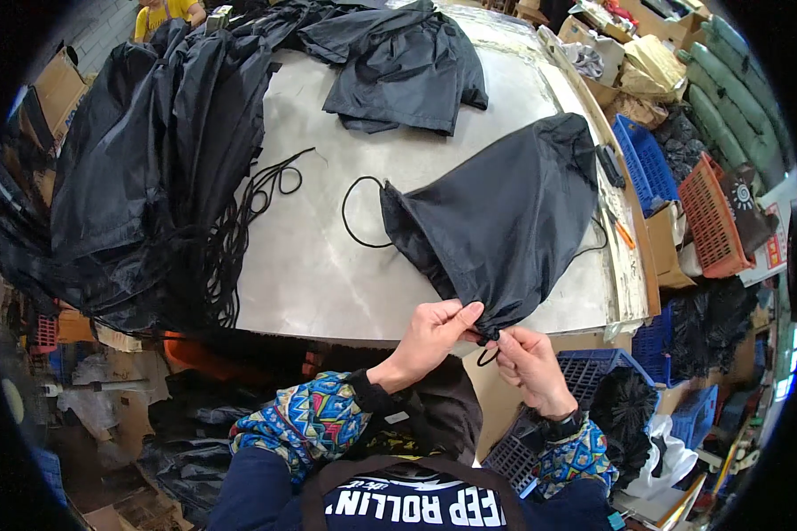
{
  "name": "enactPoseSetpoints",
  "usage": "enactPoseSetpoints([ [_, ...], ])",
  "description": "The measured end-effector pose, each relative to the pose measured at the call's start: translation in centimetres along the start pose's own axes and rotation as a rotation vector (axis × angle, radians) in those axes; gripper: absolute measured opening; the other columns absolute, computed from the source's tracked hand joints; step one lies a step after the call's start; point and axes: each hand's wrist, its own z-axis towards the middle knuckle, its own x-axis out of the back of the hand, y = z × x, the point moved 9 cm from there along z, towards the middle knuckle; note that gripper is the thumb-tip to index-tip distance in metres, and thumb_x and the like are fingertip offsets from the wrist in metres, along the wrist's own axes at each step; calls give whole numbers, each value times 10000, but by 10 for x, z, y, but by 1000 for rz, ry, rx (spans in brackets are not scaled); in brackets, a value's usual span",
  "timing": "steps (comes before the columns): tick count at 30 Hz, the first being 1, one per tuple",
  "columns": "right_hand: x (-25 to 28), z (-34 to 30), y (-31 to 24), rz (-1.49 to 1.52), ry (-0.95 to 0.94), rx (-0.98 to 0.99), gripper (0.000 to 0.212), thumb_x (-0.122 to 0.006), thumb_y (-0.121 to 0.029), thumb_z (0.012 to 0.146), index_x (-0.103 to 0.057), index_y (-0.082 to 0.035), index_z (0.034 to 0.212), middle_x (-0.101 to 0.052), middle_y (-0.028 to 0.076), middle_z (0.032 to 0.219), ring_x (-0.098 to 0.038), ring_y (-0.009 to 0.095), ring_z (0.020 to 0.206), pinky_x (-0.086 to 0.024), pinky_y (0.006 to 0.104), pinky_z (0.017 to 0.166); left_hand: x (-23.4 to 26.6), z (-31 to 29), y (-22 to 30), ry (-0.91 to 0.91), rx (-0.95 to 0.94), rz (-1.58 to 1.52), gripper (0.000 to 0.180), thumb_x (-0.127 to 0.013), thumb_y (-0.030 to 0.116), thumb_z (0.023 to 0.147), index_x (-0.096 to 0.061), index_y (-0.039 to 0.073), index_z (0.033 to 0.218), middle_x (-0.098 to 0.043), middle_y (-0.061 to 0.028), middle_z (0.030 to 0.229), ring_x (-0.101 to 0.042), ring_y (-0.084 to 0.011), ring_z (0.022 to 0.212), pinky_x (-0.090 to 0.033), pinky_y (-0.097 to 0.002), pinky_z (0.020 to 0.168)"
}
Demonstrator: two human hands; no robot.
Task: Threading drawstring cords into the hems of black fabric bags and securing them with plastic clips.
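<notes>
A black drawstring bag [505,212] lies on the metal-topped table, its gathered near corner drawn over the front edge. My left hand [432,341] is closed, pinching that corner between thumb and fingers. Close beside it on the right, my right hand [533,370] is also closed, its fingertips on the black cord [486,358] where a small loop shows at the corner. The fingers partly hide the cord there. From the bag's left corner another cord loop [345,215] spreads over the metal.
A large heap of black bags [150,168] covers the table's left side, with loose black cords [239,239] beside it. More black fabric [403,75] lies at the back. Blue [644,164] and orange crates [715,217] stand to the right. A person in yellow [164,13] is far left.
</notes>
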Motion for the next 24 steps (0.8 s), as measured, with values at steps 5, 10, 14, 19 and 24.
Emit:
enactPoseSetpoints([
  [5,6,-17,-1,-236,-43,12,217,-505,-170,957,-608,21,942,-498,-32,624,-411,35,491,-331,182,459,22,12,18,66,-40,-10,284,-565,211,933,-639,-19,785,-654,-67,762,-618,-108,709,-504,-256,672],
  [10,13,-7,-30,-351,17,139,189,-522,-140,942,-601,30,916,-557,26,660,-479,78,504,-389,218,482,-21,1,1,-176,-41,154,290,-575,195,926,-636,-55,791,-636,-55,744,-623,-111,720,-496,-246,660],
  [14,-37,-10,-134,-1260,15,748,174,-582,-133,873,-631,10,960,-636,175,828,-633,288,730,-492,344,647,-25,6,3,-46,-126,125,336,-584,215,916,-570,-46,704,-518,-38,596,-520,-66,612,-437,-249,556],
  [19,-127,62,-220,-1161,-15,994,289,-596,-240,865,-633,17,993,-655,176,855,-636,301,780,-489,361,710,-42,5,4,-68,-234,440,343,-600,251,894,-535,-34,714,-382,-100,542,-339,-124,514,-325,-313,465],
  [24,-172,76,-230,-1186,-298,730,215,-550,-154,892,-660,29,876,-649,37,731,-575,85,724,-452,236,673,-38,24,-19,-7,-195,269,328,-553,270,914,-582,-50,851,-509,-100,635,-425,-110,610,-393,-300,564],
])
